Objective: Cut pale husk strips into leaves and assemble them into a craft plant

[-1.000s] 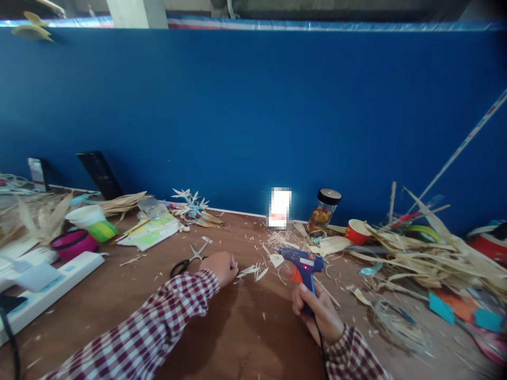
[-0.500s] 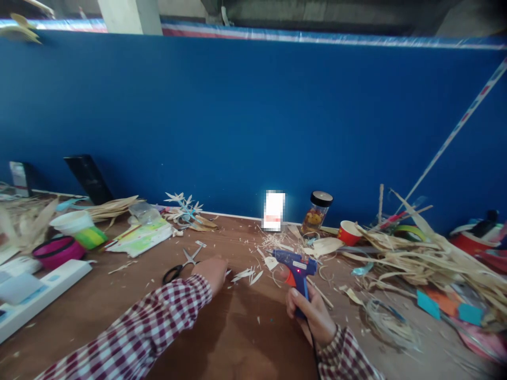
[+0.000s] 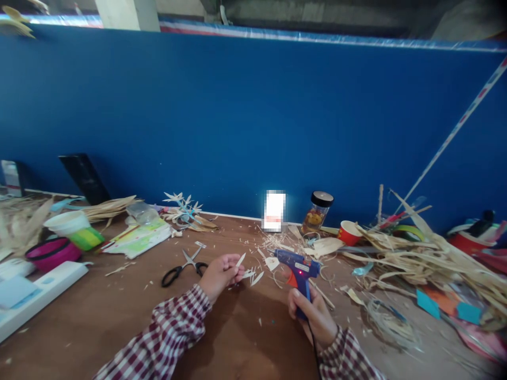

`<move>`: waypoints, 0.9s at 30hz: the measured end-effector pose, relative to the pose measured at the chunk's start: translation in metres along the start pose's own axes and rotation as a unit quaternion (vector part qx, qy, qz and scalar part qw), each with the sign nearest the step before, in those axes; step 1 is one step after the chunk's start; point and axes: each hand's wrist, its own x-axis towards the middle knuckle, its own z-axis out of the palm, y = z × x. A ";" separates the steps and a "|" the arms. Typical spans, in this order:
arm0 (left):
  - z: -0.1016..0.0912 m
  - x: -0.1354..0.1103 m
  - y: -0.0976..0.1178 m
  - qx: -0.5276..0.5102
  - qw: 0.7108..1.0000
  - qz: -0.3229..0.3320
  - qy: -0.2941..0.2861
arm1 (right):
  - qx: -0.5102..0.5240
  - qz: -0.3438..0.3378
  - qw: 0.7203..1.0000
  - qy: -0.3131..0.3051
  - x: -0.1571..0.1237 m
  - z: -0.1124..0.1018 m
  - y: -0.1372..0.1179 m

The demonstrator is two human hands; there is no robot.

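Observation:
My left hand (image 3: 220, 273) pinches a small pale leaf-shaped strip (image 3: 240, 259) and holds it just above the brown table (image 3: 119, 316). More cut strips (image 3: 253, 275) lie on the table right beside it. My right hand (image 3: 312, 311) grips the handle of a blue glue gun (image 3: 298, 263) with an orange trigger and a red light, its nozzle pointing left toward the strips. Black-handled scissors (image 3: 182, 266) lie to the left of my left hand.
A heap of dry straw and coloured paper scraps (image 3: 428, 269) fills the right side. A jar (image 3: 317, 212) and a red cup (image 3: 347, 232) stand at the back by the blue wall. On the left are a white-green cup (image 3: 73, 229), a pink bowl (image 3: 49, 252) and a power strip (image 3: 35, 293).
My left hand has turned palm-up and lifted a strip off the table; earlier it rested knuckles-up by the strips. The glue gun has stayed in my right hand.

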 end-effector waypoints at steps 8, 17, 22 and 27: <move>0.017 -0.005 -0.005 -0.111 0.993 -0.026 0.029 | -0.032 -0.026 0.999 0.000 -0.002 0.001 -0.003; 0.017 -0.012 -0.010 -0.133 0.990 -0.042 0.038 | -0.013 0.002 0.999 0.045 0.004 0.016 -0.015; 0.015 -0.010 -0.011 -0.171 0.984 -0.048 0.029 | -0.069 -0.038 0.996 0.043 0.012 0.020 -0.009; 0.010 -0.006 -0.009 -0.202 0.977 -0.045 0.038 | -0.113 -0.050 0.992 0.034 0.008 0.012 0.005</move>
